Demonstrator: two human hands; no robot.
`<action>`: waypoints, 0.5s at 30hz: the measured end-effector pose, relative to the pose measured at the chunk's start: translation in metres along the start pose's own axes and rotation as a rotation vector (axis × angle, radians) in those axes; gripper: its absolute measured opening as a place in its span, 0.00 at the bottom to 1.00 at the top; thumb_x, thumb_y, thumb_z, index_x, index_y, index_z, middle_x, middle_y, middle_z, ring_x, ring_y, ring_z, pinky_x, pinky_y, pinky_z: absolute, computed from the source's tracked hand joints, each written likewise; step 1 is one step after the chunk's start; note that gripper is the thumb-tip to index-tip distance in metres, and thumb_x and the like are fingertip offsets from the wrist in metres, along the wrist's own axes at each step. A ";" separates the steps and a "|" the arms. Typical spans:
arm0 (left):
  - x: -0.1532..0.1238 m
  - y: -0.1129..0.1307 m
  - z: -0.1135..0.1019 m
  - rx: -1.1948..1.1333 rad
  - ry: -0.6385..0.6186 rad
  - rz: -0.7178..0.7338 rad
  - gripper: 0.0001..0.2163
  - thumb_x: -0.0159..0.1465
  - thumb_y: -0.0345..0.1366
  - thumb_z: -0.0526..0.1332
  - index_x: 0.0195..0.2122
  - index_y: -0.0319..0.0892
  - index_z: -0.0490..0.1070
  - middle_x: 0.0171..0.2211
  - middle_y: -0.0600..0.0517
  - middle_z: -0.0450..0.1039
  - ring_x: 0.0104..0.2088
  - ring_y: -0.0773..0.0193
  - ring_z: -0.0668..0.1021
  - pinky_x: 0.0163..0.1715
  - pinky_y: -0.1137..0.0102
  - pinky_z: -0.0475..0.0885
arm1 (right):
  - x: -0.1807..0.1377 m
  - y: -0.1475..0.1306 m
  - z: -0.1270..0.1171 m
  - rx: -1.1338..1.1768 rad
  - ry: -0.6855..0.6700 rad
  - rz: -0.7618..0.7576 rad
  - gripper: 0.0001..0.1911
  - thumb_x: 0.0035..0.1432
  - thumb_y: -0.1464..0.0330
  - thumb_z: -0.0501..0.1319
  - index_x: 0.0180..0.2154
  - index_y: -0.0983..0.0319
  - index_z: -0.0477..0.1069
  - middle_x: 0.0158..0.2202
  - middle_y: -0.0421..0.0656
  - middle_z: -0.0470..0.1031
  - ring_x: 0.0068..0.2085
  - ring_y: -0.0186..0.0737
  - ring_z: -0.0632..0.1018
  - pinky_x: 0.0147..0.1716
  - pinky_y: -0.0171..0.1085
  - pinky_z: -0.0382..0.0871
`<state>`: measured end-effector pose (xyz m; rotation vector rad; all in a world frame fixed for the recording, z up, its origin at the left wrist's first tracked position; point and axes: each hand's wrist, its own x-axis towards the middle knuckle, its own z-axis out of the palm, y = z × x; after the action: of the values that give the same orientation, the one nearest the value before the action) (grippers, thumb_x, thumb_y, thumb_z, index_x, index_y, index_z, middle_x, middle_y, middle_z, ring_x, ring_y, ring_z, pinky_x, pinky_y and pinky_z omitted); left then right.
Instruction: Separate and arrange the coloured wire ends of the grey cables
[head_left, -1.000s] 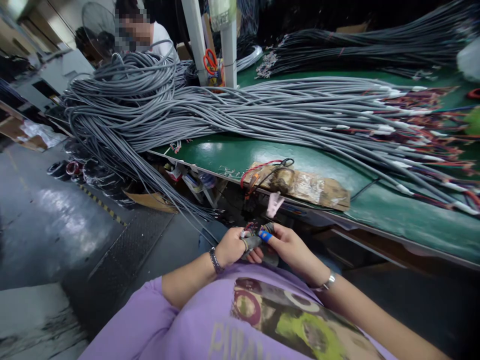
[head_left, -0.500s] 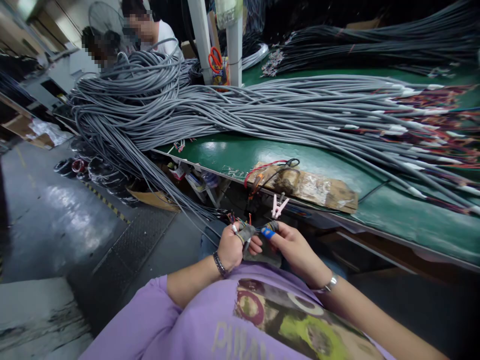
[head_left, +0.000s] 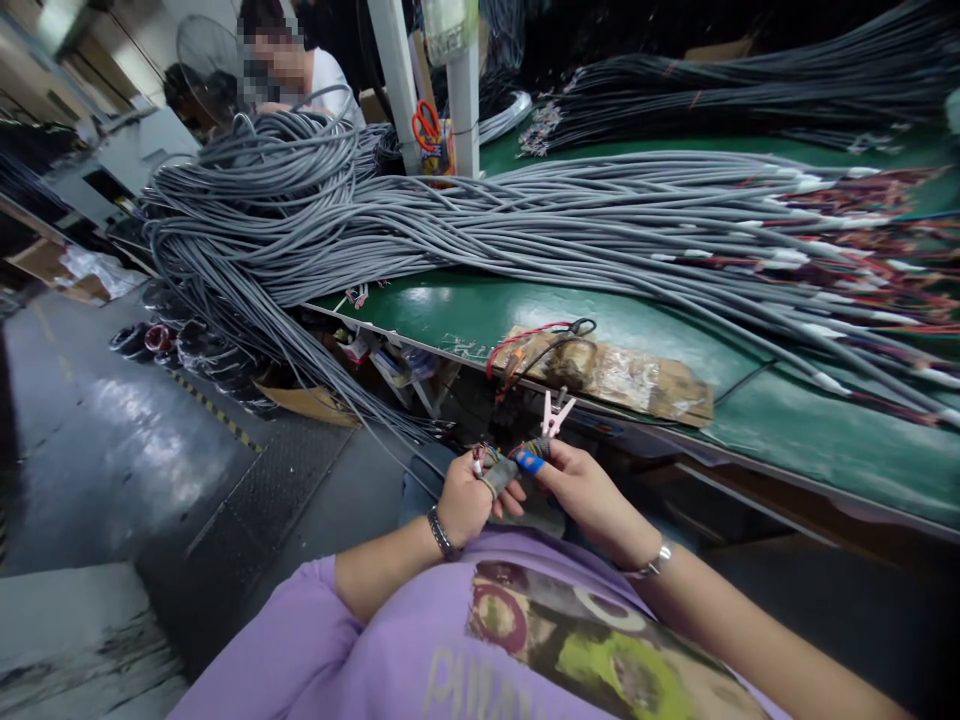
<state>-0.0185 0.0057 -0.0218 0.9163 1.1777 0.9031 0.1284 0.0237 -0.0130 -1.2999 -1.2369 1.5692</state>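
Observation:
My left hand [head_left: 463, 497] is closed round the end of a grey cable [head_left: 501, 472], whose thin coloured wires [head_left: 489, 455] fan out above my thumb. My right hand [head_left: 581, 490] pinches those same wire ends from the right; its forefinger wears a blue tape wrap [head_left: 529, 461]. Both hands sit close to my chest, below the front edge of the green table [head_left: 480, 305]. A pink clip [head_left: 556, 412] hangs from the table edge just above my fingers.
A big heap of long grey cables [head_left: 465, 220] covers the table, stripped coloured ends at the right. A taped cardboard patch [head_left: 622, 372] with red and black wires lies at the front edge. Red scissors [head_left: 425, 122] hang on white posts. Another person [head_left: 300, 60] sits behind the cables.
My hands stay together on the cable end, with the fingers working over the wires. The view has shifted slightly.

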 end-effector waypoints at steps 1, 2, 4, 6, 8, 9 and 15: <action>0.000 0.000 0.000 -0.020 0.018 -0.006 0.19 0.54 0.52 0.63 0.25 0.39 0.65 0.20 0.51 0.72 0.15 0.69 0.73 0.12 0.78 0.59 | 0.000 0.001 0.001 0.020 0.016 0.005 0.22 0.46 0.49 0.66 0.28 0.61 0.70 0.22 0.38 0.67 0.23 0.32 0.62 0.23 0.35 0.57; 0.000 -0.001 0.001 -0.031 0.024 -0.013 0.19 0.54 0.52 0.63 0.25 0.39 0.65 0.20 0.51 0.72 0.15 0.69 0.73 0.12 0.78 0.59 | 0.000 0.002 0.002 0.046 0.032 0.013 0.21 0.46 0.49 0.66 0.27 0.61 0.71 0.22 0.38 0.67 0.23 0.32 0.62 0.23 0.35 0.57; 0.000 -0.001 0.002 -0.027 -0.003 -0.025 0.18 0.54 0.52 0.63 0.26 0.39 0.65 0.19 0.52 0.72 0.15 0.69 0.73 0.12 0.77 0.59 | 0.001 0.003 0.006 0.117 0.066 0.041 0.21 0.44 0.50 0.67 0.26 0.61 0.70 0.21 0.37 0.66 0.22 0.32 0.62 0.22 0.35 0.57; -0.001 -0.001 0.002 -0.001 -0.054 -0.030 0.18 0.54 0.51 0.63 0.27 0.39 0.66 0.19 0.52 0.72 0.15 0.69 0.73 0.12 0.77 0.60 | 0.003 0.003 0.008 0.197 0.102 0.082 0.20 0.42 0.52 0.69 0.25 0.61 0.69 0.21 0.37 0.66 0.22 0.31 0.62 0.21 0.34 0.57; -0.002 -0.001 0.002 0.013 -0.067 -0.023 0.18 0.54 0.51 0.63 0.28 0.39 0.66 0.19 0.53 0.72 0.15 0.69 0.73 0.12 0.77 0.60 | 0.004 0.002 0.006 0.291 0.142 0.114 0.20 0.41 0.54 0.70 0.25 0.61 0.67 0.20 0.35 0.64 0.21 0.30 0.61 0.21 0.33 0.57; -0.002 0.000 0.002 0.007 -0.053 -0.019 0.18 0.54 0.51 0.63 0.28 0.39 0.66 0.19 0.53 0.72 0.15 0.69 0.73 0.12 0.78 0.59 | 0.004 0.001 0.005 0.342 0.159 0.124 0.20 0.41 0.54 0.70 0.24 0.60 0.67 0.20 0.35 0.63 0.21 0.30 0.61 0.21 0.33 0.57; 0.000 0.001 0.000 -0.063 0.063 -0.007 0.18 0.54 0.51 0.63 0.25 0.39 0.65 0.19 0.53 0.71 0.14 0.70 0.72 0.11 0.77 0.56 | -0.005 0.001 -0.004 0.442 0.047 0.219 0.24 0.38 0.50 0.71 0.28 0.62 0.69 0.25 0.38 0.68 0.25 0.32 0.67 0.25 0.34 0.63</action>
<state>-0.0188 0.0055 -0.0211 0.8374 1.1985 0.9636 0.1338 0.0199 -0.0122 -1.1975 -0.6786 1.8261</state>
